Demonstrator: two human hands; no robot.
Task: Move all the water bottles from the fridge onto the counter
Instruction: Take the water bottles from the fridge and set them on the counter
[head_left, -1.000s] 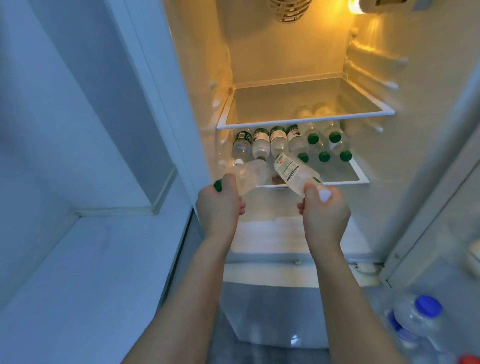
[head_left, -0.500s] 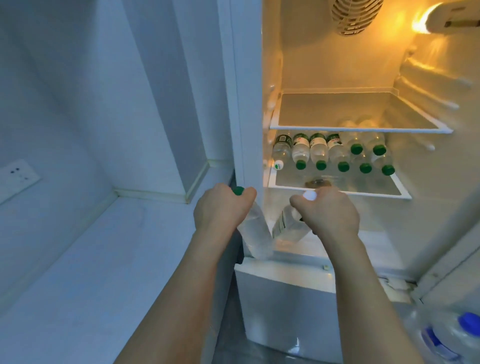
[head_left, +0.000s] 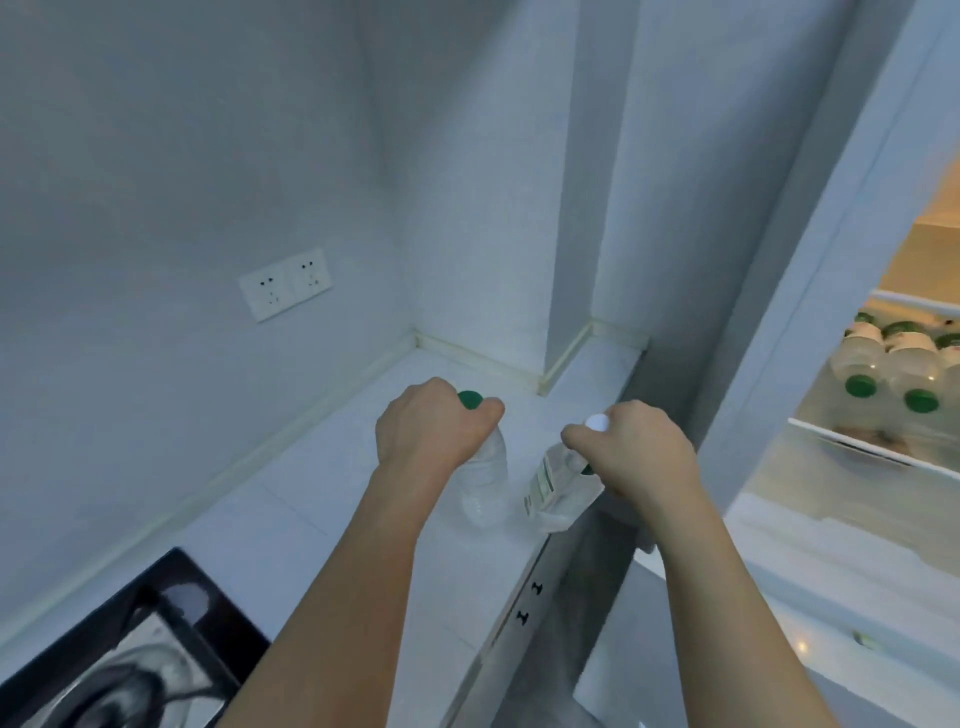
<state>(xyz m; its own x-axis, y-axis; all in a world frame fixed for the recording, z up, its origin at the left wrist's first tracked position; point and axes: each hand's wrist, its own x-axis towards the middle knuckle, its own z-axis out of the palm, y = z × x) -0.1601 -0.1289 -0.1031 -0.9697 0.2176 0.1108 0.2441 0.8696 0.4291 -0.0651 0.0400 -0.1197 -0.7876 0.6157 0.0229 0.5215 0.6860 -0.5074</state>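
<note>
White counter (head_left: 322, 499) runs from the near left to the far corner, and both hands hold bottles over its right part. The left hand (head_left: 426, 431) is curled round the neck of a clear bottle with a green cap (head_left: 480, 483); the cap pokes out between thumb and fingers, and the bottle hangs roughly upright with its base at or just above the counter, though contact cannot be told. The right hand (head_left: 636, 447) grips the top of a second bottle with a white cap (head_left: 553, 486), which bears a label and tilts, its base low and close beside the first bottle near the counter's right edge.

On the far right the open fridge (head_left: 810, 291) glows yellow inside. More bottles (head_left: 883, 364) lie on their sides on a shelf (head_left: 872, 449) there, green caps facing out.

On the left wall a double socket (head_left: 284, 283) sits above the counter. At the near left corner part of a black stove top (head_left: 130, 639) shows. Two small dark knobs (head_left: 530, 603) sit on the cabinet front below the counter's edge.
</note>
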